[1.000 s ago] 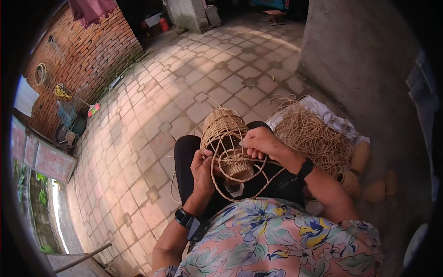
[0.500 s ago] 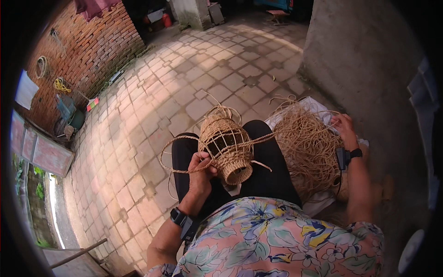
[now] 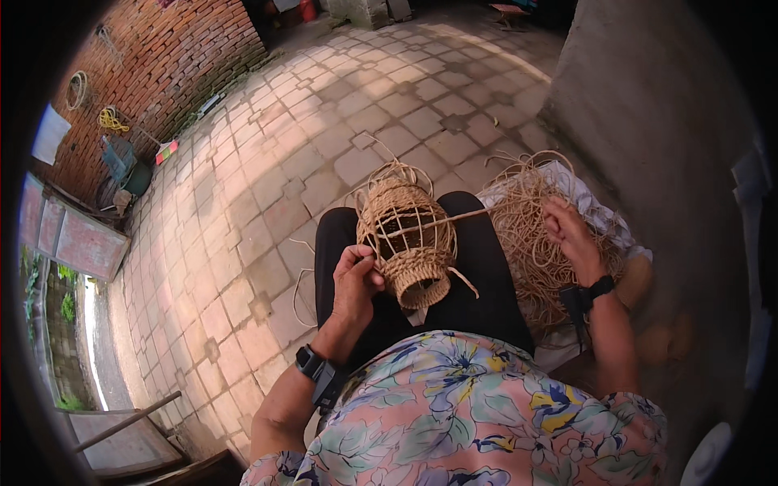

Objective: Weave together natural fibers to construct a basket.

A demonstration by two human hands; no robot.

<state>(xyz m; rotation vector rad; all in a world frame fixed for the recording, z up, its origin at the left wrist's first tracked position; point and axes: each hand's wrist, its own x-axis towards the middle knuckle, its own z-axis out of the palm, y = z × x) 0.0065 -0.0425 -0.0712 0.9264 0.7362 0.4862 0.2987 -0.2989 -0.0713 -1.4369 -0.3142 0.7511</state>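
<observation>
A woven basket (image 3: 417, 271) of tan twisted cord lies across my lap, its round opening toward me. Bare upright ribs show around its middle, between two woven bands. My left hand (image 3: 353, 279) pinches the basket's left side, beside the bare ribs. From the ribs a cord (image 3: 466, 217) stretches right, close to straight, toward my right hand (image 3: 569, 233). That hand is closed above a tangled heap of cord (image 3: 519, 251); its fingers appear to grip the cord, though the strand blends into the heap there. Loose cord ends stick out from the basket's far end and right side.
The cord heap rests on a white sheet (image 3: 600, 212) at my right, near a grey wall (image 3: 648, 121). Paving tiles (image 3: 267, 202) spread ahead and left. A brick wall (image 3: 178, 65) with hung coils stands far left; a wooden pole (image 3: 130, 419) juts in at the lower left.
The large cord loop left of the basket has been drawn through and no longer shows there. My right hand has moved inward over the heap; my left hand still holds the basket.
</observation>
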